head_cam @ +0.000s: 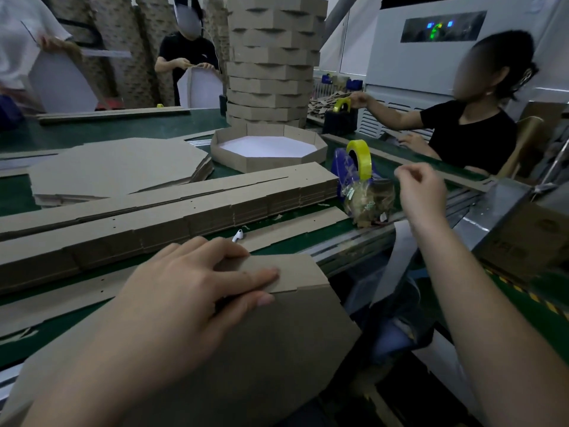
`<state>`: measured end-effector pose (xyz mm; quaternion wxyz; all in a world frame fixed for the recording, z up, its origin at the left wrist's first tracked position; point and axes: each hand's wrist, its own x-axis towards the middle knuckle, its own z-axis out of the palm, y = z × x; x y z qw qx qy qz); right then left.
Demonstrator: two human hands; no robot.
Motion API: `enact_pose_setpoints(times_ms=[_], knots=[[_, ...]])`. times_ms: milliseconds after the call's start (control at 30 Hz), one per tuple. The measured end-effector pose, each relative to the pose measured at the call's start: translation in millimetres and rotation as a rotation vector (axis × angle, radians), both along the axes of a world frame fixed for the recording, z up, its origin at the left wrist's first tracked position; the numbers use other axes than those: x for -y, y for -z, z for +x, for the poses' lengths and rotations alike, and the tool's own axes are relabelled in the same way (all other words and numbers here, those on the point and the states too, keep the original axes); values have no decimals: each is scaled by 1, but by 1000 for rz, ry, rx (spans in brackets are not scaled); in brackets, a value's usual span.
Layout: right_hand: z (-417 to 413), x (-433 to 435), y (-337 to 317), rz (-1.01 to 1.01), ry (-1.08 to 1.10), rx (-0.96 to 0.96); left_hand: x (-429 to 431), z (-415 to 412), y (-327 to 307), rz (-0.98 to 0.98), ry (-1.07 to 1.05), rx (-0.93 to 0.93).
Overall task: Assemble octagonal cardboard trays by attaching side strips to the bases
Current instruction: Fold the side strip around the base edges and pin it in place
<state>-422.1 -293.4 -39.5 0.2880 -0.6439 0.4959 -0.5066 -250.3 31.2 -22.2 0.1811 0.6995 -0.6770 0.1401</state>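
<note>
Head view, base: the base (pixel 246 349) I'm working on sits nearest me, hanging partly off the desk (pixel 92 131) edge and tilted my way. I judge that keeps its rim easy to reach.
Strip: a strip (pixel 292 269) is folded up along the base's far edge, with one panel showing past my fingertips.
Left hand: my left hand (pixel 191 282) lies over that joint, fingers (pixel 261 274) nearly straight and pressing flat, thumb on the base's face. I take it I'm pinning the strip for fastening.
Right hand: my right hand (pixel 421 192) is raised just beside the tape (pixel 358 158), fingers curled, thumb against forefinger. I can't tell whether anything is between them.
Look of base: plain brown corrugated card with angled corners, brown side up.
Supplies: the strip pile (pixel 184 204) and base pile (pixel 117 167) lie across the desk beyond my hand, likely as feed stock.
Finished: one tray (pixel 268 158), white inside with brown walls upright, sits past the strip pile at the foot of a tall tower (pixel 274 57) of stacked trays.
</note>
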Motion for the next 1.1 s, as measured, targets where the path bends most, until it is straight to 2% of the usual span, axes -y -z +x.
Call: enact_pose_setpoints(times_ms=[133, 200, 467, 567, 700, 1100], knots=[[9, 46, -6, 304, -61, -131, 1, -1, 1, -15, 17, -22], [15, 49, -10, 433, -108, -70, 2, -1, 1, -15, 15, -25], [18, 51, -15, 526, -140, 301, 3, -1, 2, -10, 2, -10], [19, 40, -14, 488, -123, 420, 4, -1, 2, -11, 6, -12], [19, 22, -1, 341, -130, 614, 4, -1, 3, -6, 13, -26], [17, 19, 15, 244, -149, 717, 6, -2, 3, -20, 13, -16]])
